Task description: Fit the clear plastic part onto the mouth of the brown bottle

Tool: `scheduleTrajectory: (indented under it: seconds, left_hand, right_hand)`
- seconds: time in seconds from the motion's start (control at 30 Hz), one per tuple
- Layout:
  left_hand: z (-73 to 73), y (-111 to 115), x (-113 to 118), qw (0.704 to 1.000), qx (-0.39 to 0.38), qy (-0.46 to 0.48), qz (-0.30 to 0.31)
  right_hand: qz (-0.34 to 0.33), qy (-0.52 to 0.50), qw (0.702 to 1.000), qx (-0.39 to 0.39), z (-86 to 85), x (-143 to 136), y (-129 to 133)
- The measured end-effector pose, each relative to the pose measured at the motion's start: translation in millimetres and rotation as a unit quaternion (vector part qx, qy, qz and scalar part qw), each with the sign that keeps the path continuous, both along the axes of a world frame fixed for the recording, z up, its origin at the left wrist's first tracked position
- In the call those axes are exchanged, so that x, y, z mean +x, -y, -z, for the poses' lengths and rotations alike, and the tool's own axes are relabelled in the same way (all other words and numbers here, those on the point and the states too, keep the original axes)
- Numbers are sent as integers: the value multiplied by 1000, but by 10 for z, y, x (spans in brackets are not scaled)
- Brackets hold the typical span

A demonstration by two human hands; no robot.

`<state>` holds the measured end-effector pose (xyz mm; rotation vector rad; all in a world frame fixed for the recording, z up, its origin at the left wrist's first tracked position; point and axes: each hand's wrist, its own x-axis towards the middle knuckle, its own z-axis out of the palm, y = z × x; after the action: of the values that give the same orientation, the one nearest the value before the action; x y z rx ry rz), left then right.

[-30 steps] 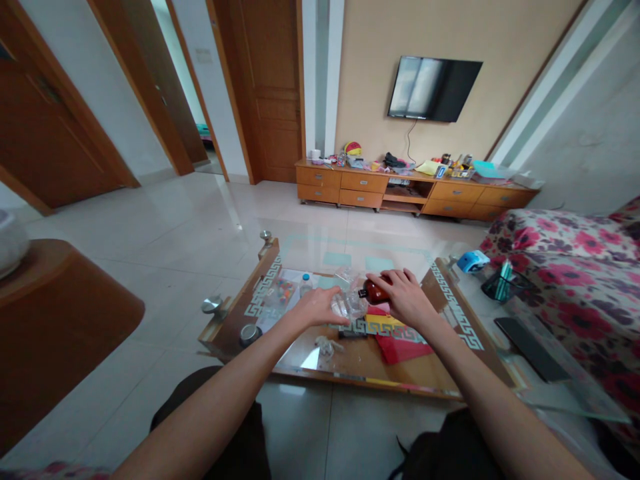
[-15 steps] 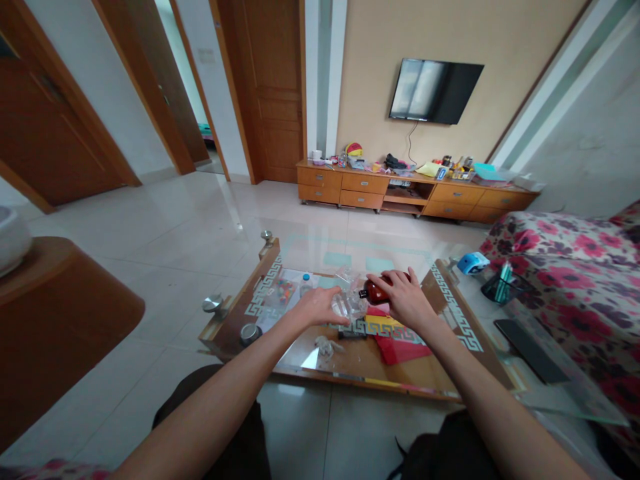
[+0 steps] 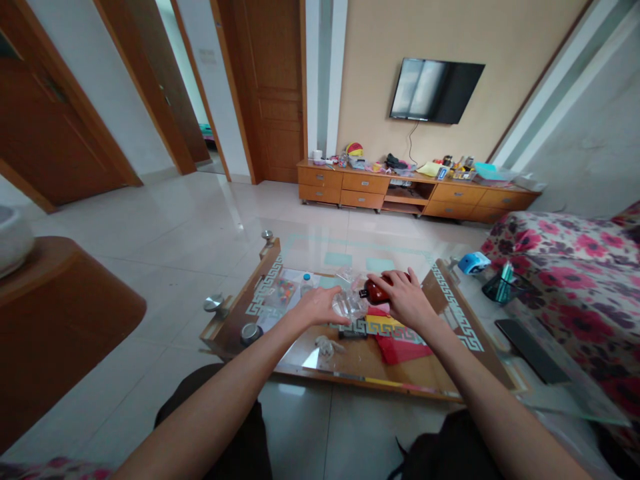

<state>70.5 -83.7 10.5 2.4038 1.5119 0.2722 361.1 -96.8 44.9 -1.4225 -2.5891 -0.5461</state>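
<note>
Two half-curled hands (image 3: 319, 307) (image 3: 404, 298) grip: left, one clear container (image 3: 351, 307); right, one brown bottle (image 3: 375, 293).

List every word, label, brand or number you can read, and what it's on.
No text reads with certainty.
Blue-and-white item on the cabinet: a mark like "0" or "D", too small.
Ball: any lettering too small.
Brown bottle in the right hand: no lettering visible.

Holds a brown bottle (image 3: 376, 293) sideways in the right fingers (image 3: 399, 281), pointing it toward a clear container (image 3: 353, 307) in the left fingers (image 3: 331, 293), above a glass-topped table (image 3: 363, 365).
</note>
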Motion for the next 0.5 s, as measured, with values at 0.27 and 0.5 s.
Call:
scheduleTrajectory:
  seconds: [0.27,0.5]
  left_hand:
    - [-22,-2,-9,1000,-4,-9,1]
    - [-31,11,-5,999,13,-40,-7]
  right_hand:
    - [-1,-3,1000,-8,12,-12,1]
    - [1,0,1000,-5,-19,-44,20]
